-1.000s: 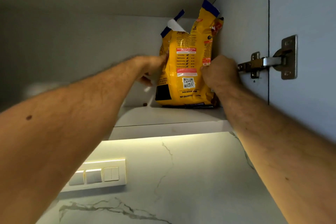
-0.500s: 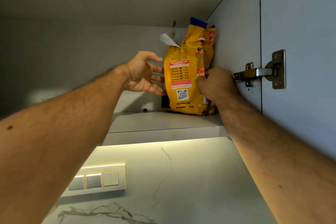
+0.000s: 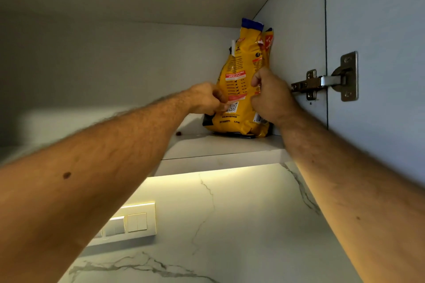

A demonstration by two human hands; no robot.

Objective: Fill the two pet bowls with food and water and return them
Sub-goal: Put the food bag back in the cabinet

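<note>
Because the bag stands upright in the shelf corner, 2 hands clamp it: left and right fingers curled onto its sides

Showing yellow-orange on the pet food bag at upper centre, with a blue top edge, red-and-white label bands, black print and a black-and-white QR code. Glowing warm yellow under the pale grey shelf. Running grey veins across the white marble wall below. Gleaming silver on the hinge at right.
</note>
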